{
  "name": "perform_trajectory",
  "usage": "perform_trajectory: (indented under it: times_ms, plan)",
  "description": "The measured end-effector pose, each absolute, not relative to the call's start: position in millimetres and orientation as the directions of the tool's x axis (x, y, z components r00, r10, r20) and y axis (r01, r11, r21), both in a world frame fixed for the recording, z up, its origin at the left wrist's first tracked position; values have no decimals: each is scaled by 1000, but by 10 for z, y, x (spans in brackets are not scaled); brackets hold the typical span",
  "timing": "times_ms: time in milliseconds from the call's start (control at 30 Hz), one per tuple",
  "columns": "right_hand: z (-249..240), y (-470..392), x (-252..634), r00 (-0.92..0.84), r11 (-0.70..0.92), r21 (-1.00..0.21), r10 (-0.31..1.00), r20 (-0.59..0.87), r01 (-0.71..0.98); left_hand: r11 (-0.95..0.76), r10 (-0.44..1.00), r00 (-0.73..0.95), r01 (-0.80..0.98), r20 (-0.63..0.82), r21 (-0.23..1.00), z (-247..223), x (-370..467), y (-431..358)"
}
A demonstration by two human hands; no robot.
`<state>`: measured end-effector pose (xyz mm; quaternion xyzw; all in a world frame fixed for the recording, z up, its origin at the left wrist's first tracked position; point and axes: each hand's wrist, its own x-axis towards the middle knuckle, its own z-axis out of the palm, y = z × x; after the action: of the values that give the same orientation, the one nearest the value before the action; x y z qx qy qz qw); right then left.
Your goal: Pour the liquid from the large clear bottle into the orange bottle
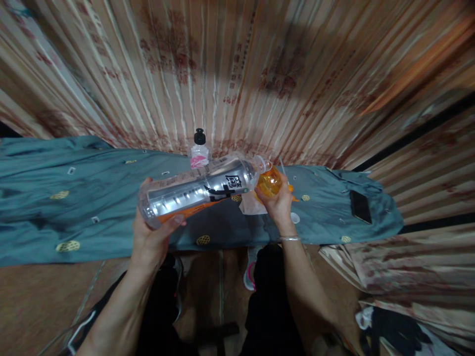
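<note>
My left hand (154,232) is wrapped round the base of a large clear plastic bottle (196,190), which has a silver label with black characters. The bottle is tilted, its mouth pointing right and meeting a small orange container (269,182). My right hand (276,198) grips that container, fingers closed round its side; whether it is a cup or a bottle I cannot tell. Below and left of the right hand lies a white tissue-like piece (253,204). A small white round piece (295,217) rests just beyond the right wrist.
A small clear bottle with a black cap (199,148) stands at the back of the green cloth-covered surface (122,198). A dark phone (360,206) lies at the right end. Patterned curtains (230,74) hang behind. Clothing (397,329) lies at lower right.
</note>
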<state>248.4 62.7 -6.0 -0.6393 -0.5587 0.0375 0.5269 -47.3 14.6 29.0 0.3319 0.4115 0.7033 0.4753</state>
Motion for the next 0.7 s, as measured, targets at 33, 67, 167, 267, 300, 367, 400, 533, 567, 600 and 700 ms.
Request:
perform_trajectory:
  times_ms: [33,67,167,267,300,367,400,533,567,600,700]
  plan:
    - [-58,629,2481,376,178,-718,754,539,672,-205,943,-325,-393,73,897,289,-475,144]
    - [-54,630,2477,380,177,-721,753,537,670,-201,944,-323,-390,71,899,287,-477,143]
    - [-38,629,2466,386,178,-725,749,538,665,-196,945,-321,-385,68,902,280,-479,142]
    - [-27,622,2459,384,182,-725,749,540,665,-195,944,-322,-388,66,901,274,-474,144]
    - [-27,620,2458,382,185,-723,748,542,665,-197,944,-324,-390,67,900,272,-471,145]
    - [-30,617,2461,376,189,-719,748,547,669,-203,943,-327,-395,69,896,269,-465,147]
    - [-34,617,2463,374,190,-716,747,550,672,-205,942,-329,-399,70,894,268,-462,148]
    - [-46,625,2476,374,190,-712,744,553,676,-207,944,-321,-411,72,888,259,-456,148]
    - [-47,629,2477,375,190,-714,745,552,674,-209,945,-319,-413,74,886,256,-455,150]
    - [-46,634,2477,376,190,-717,746,550,671,-209,945,-318,-415,75,885,253,-453,153]
    - [-40,648,2471,388,185,-723,742,546,665,-212,944,-323,-419,73,883,247,-447,169]
